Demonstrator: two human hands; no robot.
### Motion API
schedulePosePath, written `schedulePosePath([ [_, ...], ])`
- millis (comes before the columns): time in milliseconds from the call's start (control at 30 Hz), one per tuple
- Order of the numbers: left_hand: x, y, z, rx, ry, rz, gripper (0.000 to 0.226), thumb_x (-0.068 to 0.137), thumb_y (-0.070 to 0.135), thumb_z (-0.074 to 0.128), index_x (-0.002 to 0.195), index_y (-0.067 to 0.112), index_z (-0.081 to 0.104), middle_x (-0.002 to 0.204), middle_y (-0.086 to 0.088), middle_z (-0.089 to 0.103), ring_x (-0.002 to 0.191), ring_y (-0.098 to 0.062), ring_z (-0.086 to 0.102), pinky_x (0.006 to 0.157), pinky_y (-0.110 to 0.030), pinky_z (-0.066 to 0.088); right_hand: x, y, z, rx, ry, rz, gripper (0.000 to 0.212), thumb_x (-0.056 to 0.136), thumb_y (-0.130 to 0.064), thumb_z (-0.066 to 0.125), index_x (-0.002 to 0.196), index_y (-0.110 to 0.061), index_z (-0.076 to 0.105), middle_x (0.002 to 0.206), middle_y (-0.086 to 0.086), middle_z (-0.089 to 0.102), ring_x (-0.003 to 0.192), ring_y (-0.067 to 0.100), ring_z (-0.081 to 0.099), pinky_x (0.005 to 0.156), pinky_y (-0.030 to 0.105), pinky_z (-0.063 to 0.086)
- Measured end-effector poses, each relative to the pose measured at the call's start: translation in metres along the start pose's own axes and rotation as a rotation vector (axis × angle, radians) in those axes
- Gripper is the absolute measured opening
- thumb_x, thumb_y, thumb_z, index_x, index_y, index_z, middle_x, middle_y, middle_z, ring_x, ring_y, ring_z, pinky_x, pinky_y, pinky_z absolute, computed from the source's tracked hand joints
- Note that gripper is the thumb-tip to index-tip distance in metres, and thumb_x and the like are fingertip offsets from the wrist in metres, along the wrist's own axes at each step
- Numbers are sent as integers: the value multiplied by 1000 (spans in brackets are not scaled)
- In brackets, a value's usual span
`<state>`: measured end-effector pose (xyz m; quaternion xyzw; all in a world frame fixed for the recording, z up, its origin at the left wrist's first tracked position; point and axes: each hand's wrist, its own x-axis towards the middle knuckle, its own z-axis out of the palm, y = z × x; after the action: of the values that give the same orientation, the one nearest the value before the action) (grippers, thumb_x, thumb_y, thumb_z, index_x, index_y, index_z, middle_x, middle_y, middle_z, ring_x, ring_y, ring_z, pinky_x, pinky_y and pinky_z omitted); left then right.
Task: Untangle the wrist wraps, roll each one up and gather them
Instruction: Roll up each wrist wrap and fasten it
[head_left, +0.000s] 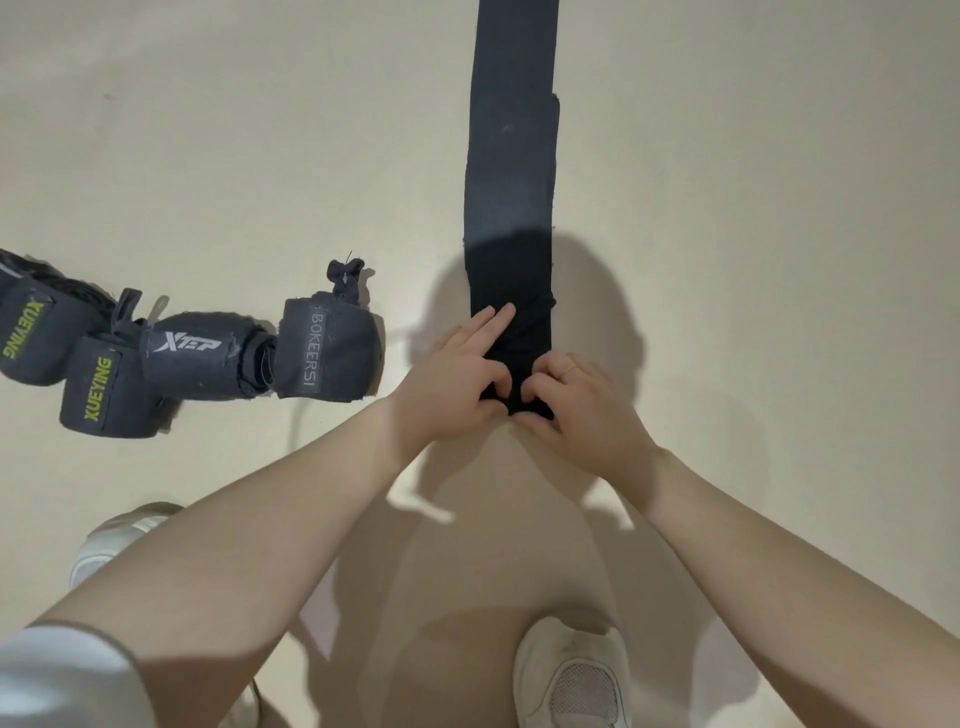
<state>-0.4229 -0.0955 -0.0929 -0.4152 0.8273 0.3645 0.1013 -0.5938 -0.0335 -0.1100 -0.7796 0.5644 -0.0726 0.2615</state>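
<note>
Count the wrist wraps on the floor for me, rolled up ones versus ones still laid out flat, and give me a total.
Rolled-up dark wrist wraps: 4 (two XUEYING, one XTEP, one BOKEERSI)
Unrolled black fabric wrist wrap, near end under both hands: 1
Total: 5

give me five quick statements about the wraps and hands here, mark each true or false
1. Both hands, left hand and right hand, are on the near end of the long black wrap. True.
2. The long black wrap is fully rolled up. False: most of it lies flat, stretching away along the floor.
3. Rolled wraps lie on the person's left. True: the XUEYING roll, XTEP roll and BOKEERSI roll sit together there.
4. The right hand wears a ring. True.
5. The BOKEERSI roll touches the long black wrap. False: bare floor lies between them.
</note>
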Motion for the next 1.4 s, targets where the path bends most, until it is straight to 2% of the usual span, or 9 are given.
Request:
schedulePosePath([
  [233, 2, 2, -1, 29, -13, -27, 17, 94, 27, 54, 99, 17, 66, 159, 0, -1, 146, -15, -2, 114, -25, 10, -4, -2, 2, -263, 12, 10, 24, 81, -23, 45, 79, -16, 68, 83, -2, 64, 76, 24, 60, 70, 29, 30],
  [400, 8, 5, -11, 142, 51, -41, 27, 100, 22, 42, 118, 14, 61, 157, -2, 17, 144, -16, 16, 108, -28, 24, 15, -11, -13, -84, -87, 296, 28, 99, -31, 41, 113, -24, 64, 107, -2, 61, 104, 25, 50, 85, 33, 30],
  [567, 9, 12, -10, 125, 183, -107, 37, 97, 15, 47, 134, 15, 44, 145, 1, 41, 131, -15, 39, 94, -29, 37, 36, -18, -16, 1, 29, 478, 18, 89, -19, 59, 106, -10, 57, 109, 8, 53, 102, 28, 50, 78, 36, 39],
  [733, 8, 4, -5, 193, 81, -79, 38, 102, 25, 35, 139, 18, 43, 157, 6, 16, 144, -9, 15, 110, -26, 25, 29, -15, -7, -165, 26, 15, 19, 61, -3, 76, 65, -5, 57, 66, 9, 53, 51, 25, 52, 42, 25, 34],
  [833, 7, 4, -7, 224, 59, -70, 38, 102, 25, 35, 138, 16, 45, 157, 3, 16, 144, -11, 15, 108, -33, 33, 20, -1, -7, -347, 20, -201, 19, 81, -21, 54, 75, -5, 64, 72, 7, 58, 58, 24, 55, 50, 27, 43],
  [967, 13, 7, -7, 248, 109, -71, 32, 100, 19, 40, 123, 9, 59, 150, -6, 33, 136, -20, 32, 94, -36, 41, 19, 0, -9, -535, 114, -206, 23, 79, -6, 44, 76, -12, 67, 73, 2, 59, 63, 21, 55, 61, 29, 27],
  [1100, 13, 5, -6, 232, 237, 53, 18, 84, 4, 52, 85, 0, 70, 99, -15, 61, 88, -32, 60, 59, -33, 44, 19, -5, -6, -373, 106, -74, 32, 77, -11, 37, 75, -13, 69, 70, 2, 59, 61, 23, 56, 62, 29, 23],
  [1267, -3, 5, 2, 159, 100, -15, 32, 100, 23, 40, 121, 9, 60, 122, -4, 53, 112, -20, 50, 84, -30, 40, 7, -14, -5, -83, -48, 275, 20, 97, -25, 44, 109, -13, 55, 99, 1, 63, 94, 24, 58, 80, 32, 30],
  [1400, -17, 6, 8, 77, 75, -84, 33, 99, 23, 43, 131, 18, 48, 126, 4, 52, 113, -16, 50, 81, -28, 40, -2, -23, 3, 86, 96, 441, 14, 95, -24, 52, 102, -12, 51, 91, -2, 56, 90, 26, 55, 73, 31, 27],
])
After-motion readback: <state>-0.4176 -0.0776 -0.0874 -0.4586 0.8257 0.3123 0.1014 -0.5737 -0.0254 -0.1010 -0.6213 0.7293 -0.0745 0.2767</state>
